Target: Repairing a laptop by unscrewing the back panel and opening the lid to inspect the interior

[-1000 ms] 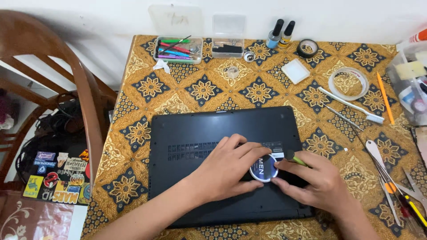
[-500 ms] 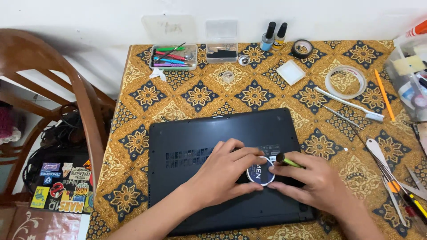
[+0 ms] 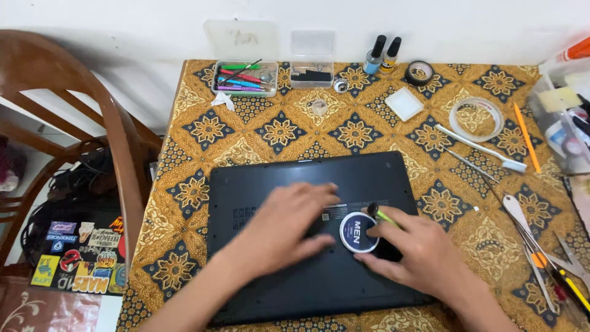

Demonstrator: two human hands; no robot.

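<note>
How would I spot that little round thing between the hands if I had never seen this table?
Find the black laptop lying bottom-up on the gold patterned tablecloth. Near its middle, between the left hand and right hand, sits a small round tin. It alone is a dark disc with a white rim and white lettering.

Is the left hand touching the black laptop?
Touching. The head view shows the left hand lying flat, palm down, on the upturned black laptop, with no gap beneath its fingers.
</note>
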